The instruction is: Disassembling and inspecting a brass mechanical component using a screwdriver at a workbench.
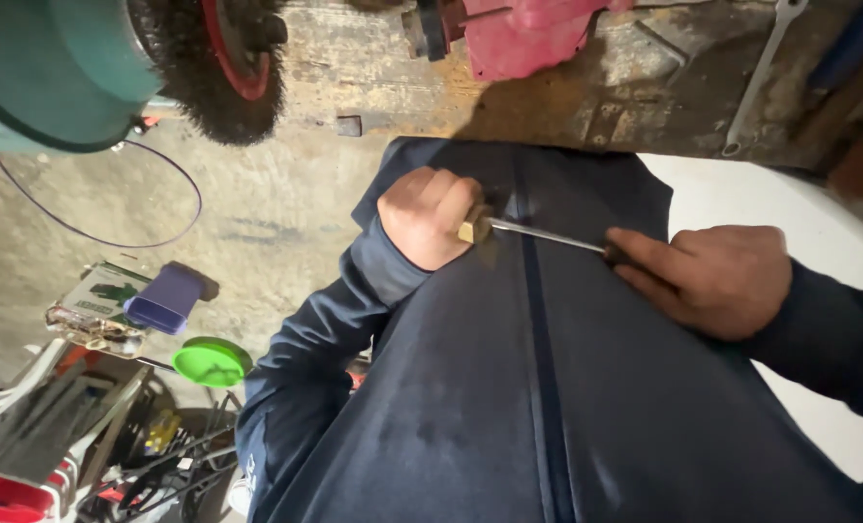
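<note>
Head view: your left hand is closed around a small brass fitting against your dark jacket, while your right hand pinches the thin metal rod poking into it, just below the workbench edge.

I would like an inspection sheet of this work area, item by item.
Surface: worn, stained workbench at the top; concrete floor below.
Job's things: small brass piece in the left hand; thin screwdriver in the right hand, its tip at the piece.
Clutter: purple box, green lid, tools lower left.
Grips: both hands closed on their things.
Cables: thin dark wire looped on the floor.
Surroundings: wire brush wheel on a green grinder, pink vise, wrench.
</note>
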